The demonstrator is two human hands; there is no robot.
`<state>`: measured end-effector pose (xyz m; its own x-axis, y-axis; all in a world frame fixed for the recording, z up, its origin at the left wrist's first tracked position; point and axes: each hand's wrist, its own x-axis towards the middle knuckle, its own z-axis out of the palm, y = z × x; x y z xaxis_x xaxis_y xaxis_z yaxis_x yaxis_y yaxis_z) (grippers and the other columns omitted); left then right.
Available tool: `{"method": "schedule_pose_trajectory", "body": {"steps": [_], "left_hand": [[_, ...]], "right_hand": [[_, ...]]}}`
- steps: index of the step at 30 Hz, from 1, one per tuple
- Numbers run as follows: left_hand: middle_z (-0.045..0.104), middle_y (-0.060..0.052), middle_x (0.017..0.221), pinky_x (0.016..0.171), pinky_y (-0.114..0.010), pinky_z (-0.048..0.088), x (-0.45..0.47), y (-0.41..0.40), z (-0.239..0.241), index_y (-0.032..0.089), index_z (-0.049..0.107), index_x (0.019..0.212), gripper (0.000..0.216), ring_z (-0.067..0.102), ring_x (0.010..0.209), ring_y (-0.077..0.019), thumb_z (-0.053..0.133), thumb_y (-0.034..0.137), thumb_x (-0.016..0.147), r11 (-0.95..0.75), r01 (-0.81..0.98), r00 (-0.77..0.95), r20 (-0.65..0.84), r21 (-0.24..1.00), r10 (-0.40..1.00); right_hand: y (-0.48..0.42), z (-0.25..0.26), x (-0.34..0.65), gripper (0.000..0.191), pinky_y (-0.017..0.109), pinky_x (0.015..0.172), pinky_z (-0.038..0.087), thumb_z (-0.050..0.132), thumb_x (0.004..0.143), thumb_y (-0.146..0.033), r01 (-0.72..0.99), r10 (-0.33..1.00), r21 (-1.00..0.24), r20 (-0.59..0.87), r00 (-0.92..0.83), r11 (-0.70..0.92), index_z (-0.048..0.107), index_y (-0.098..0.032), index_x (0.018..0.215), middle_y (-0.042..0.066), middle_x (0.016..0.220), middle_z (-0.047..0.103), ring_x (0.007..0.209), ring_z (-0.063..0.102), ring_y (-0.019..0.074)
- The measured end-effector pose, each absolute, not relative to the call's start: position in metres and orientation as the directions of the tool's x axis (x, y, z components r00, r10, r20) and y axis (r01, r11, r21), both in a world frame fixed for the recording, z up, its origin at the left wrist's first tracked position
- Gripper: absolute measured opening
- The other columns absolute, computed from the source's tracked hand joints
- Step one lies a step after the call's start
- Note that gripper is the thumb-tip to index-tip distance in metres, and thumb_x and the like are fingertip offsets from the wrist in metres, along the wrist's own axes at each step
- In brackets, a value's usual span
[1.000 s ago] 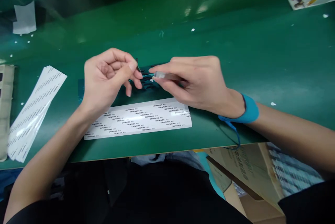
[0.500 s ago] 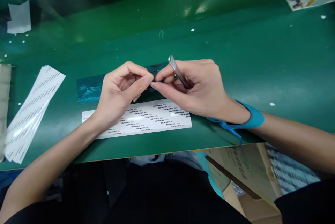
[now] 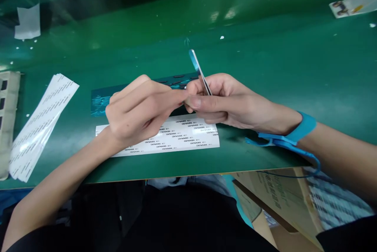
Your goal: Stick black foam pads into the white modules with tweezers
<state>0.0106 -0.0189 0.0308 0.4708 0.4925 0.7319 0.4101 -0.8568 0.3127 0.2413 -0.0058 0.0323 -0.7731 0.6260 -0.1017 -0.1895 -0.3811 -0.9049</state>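
Just now: my L hand (image 3: 143, 106) rolled over, back up; R hand (image 3: 228, 101) rolled thumb-up. Prob. fingertip work now, slim silver metal tweezers (image 3: 195, 63) parked. R curled round tweezers; L fingers bunched, tips meeting R's, can't tell what's pinched b/w. Shiny blue film strip w/ dark pieces (image 3: 98, 101) just beyond hands, part hidden, on green worktop (image 3: 271, 52).

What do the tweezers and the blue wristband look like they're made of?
The tweezers look like polished metal, probably steel: they gleam brightly along their length. The wristband seems a matte, flexible fabric or soft plastic, since it curves smoothly with little shine.
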Motion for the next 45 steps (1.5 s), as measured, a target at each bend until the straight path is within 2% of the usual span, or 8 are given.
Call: {"method": "schedule_pose_trajectory", "body": {"steps": [7, 13, 16, 21, 27, 33, 40, 45], "left_hand": [[0.077, -0.001, 0.079, 0.051, -0.039, 0.049, 0.005, -0.014, 0.041, 0.036, 0.081, 0.087, 0.029, 0.067, 0.062, -0.0203, 0.060, 0.026, 0.105, -0.849, 0.455, 0.612, 0.597, 0.269, 0.518], [0.078, 0.001, 0.083, 0.055, -0.031, 0.055, 0.005, -0.012, 0.038, 0.026, 0.077, 0.089, 0.020, 0.067, 0.064, -0.0155, 0.067, 0.011, 0.096, -0.933, 0.355, 0.641, 0.740, -0.054, 0.201], [0.074, -0.001, 0.078, 0.052, -0.033, 0.047, 0.000, -0.001, 0.035, 0.021, 0.073, 0.091, 0.016, 0.064, 0.063, -0.0163, 0.068, 0.005, 0.092, -0.906, 0.406, 0.608, 0.776, -0.120, 0.169], [0.072, -0.002, 0.078, 0.044, -0.032, 0.025, -0.023, 0.019, 0.041, 0.020, 0.069, 0.089, 0.020, 0.059, 0.064, -0.0169, 0.056, 0.008, 0.097, -0.806, 0.480, 0.814, 0.519, -0.346, 0.261], [0.072, -0.004, 0.079, 0.047, -0.034, 0.024, -0.028, 0.016, 0.039, 0.020, 0.070, 0.080, 0.026, 0.061, 0.069, -0.0203, 0.053, 0.011, 0.097, -0.802, 0.552, 0.818, 0.333, -0.227, 0.468], [0.070, -0.007, 0.074, 0.047, -0.037, 0.020, -0.025, 0.016, 0.031, 0.021, 0.073, 0.077, 0.028, 0.066, 0.072, -0.0250, 0.053, 0.014, 0.095, -0.763, 0.632, 0.764, 0.276, -0.138, 0.583], [0.063, -0.007, 0.069, 0.052, -0.035, 0.033, -0.023, 0.015, 0.034, 0.019, 0.071, 0.071, 0.033, 0.063, 0.069, -0.0237, 0.052, 0.013, 0.097, -0.770, 0.637, 0.753, 0.223, -0.016, 0.619], [0.060, -0.006, 0.065, 0.050, -0.035, 0.028, -0.022, 0.010, 0.038, 0.018, 0.068, 0.068, 0.037, 0.062, 0.067, -0.0230, 0.048, 0.010, 0.098, -0.794, 0.594, 0.799, 0.203, -0.129, 0.565]], "right_hand": [[-0.005, 0.031, 0.243, 0.033, 0.021, 0.043, 0.019, 0.081, 0.099, -0.035, -0.137, 0.514, -0.891, -0.119, -0.849, -0.433, 0.061, -0.015, 0.082, -0.012, 0.057, 0.037, 0.048, 0.026, 0.0031], [-0.008, 0.031, 0.240, 0.040, 0.023, 0.043, 0.017, 0.084, 0.095, -0.045, -0.126, 0.524, -0.878, -0.156, -0.837, -0.463, 0.065, -0.014, 0.079, -0.010, 0.055, 0.038, 0.047, 0.026, 0.0031], [-0.004, 0.032, 0.236, 0.038, 0.025, 0.042, 0.013, 0.078, 0.099, -0.047, -0.130, 0.650, -0.889, -0.215, -0.729, -0.440, 0.071, -0.013, 0.083, -0.010, 0.055, 0.032, 0.046, 0.020, 0.0043], [0.001, 0.031, 0.235, 0.035, 0.029, 0.043, 0.010, 0.065, 0.106, -0.037, -0.126, 0.845, -0.920, -0.277, -0.458, -0.370, 0.068, -0.016, 0.079, -0.008, 0.057, 0.029, 0.048, 0.014, 0.0069], [-0.002, 0.030, 0.233, 0.036, 0.032, 0.046, 0.016, 0.065, 0.106, -0.041, -0.097, 0.914, -0.978, -0.133, -0.384, -0.183, 0.070, -0.019, 0.078, -0.005, 0.056, 0.035, 0.049, 0.022, 0.0098], [-0.006, 0.022, 0.235, 0.041, 0.033, 0.051, 0.023, 0.068, 0.104, -0.054, 0.216, 0.918, -0.967, 0.038, -0.394, 0.133, 0.071, -0.022, 0.080, -0.004, 0.056, 0.044, 0.051, 0.032, 0.0110], [-0.006, 0.016, 0.239, 0.030, 0.033, 0.055, 0.028, 0.053, 0.111, -0.031, 0.452, 0.821, -0.722, 0.289, -0.492, 0.524, 0.075, -0.018, 0.096, -0.005, 0.060, 0.043, 0.052, 0.034, 0.0112], [-0.006, 0.008, 0.240, 0.032, 0.031, 0.060, 0.035, 0.050, 0.104, -0.015, 0.527, 0.718, -0.509, 0.319, -0.619, 0.681, 0.076, -0.016, 0.122, 0.001, 0.074, 0.068, 0.058, 0.051, 0.0136]]}}
